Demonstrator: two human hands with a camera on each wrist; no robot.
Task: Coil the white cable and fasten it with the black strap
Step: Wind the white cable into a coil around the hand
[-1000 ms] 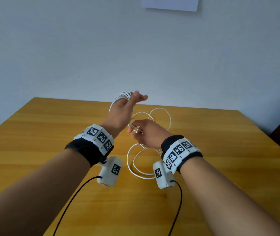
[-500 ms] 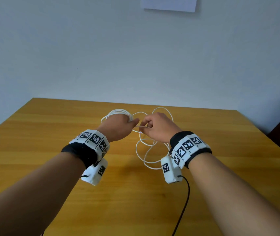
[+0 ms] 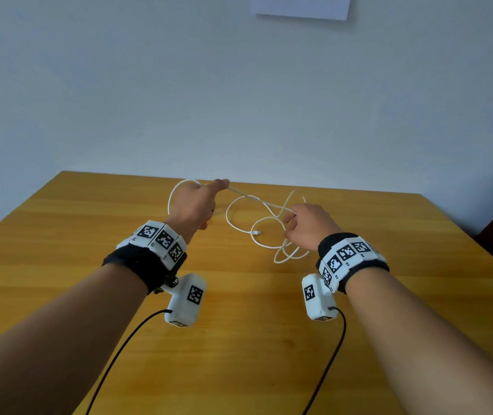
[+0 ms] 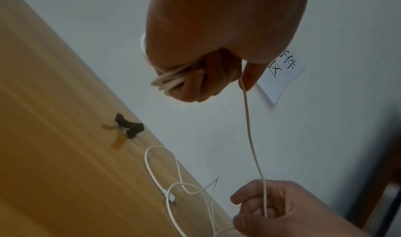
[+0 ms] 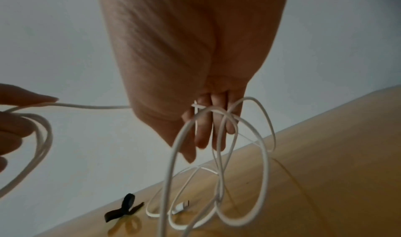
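Figure: coiling in progress, seen from the head and both wrist cameras. At left, the left hand [image 3: 192,205] is raised above the worktop [image 3: 59,223]; its grip is curled round a bundle of finished loops of the white cable [image 3: 240,205], and the thumb and forefinger pinch the strand where it leaves the bundle. Half a second earlier the two hands were close together at the centre; they have now drawn apart, so that a straight run of cable spans the gap between them. This suggests that one turn has just been laid onto the bundle and that fresh length is being pulled out for the next.

Centre: several slack loops of cable hang from the hands and lie on the worktop, with the free connector [image 3: 255,233] resting among them. A fair part of the cable therefore appears to be uncoiled. The black strap [image 4: 129,126] lies on the worktop beyond the slack, near the far edge, apart from both hands and touching neither; the head camera does not show it.

At right, the right hand [image 3: 306,224] is lower, its fingers loosely curled with the strand passing through them and loose loops draped across the fingertips [image 5: 217,137]. Fastening is judged to be some turns away.
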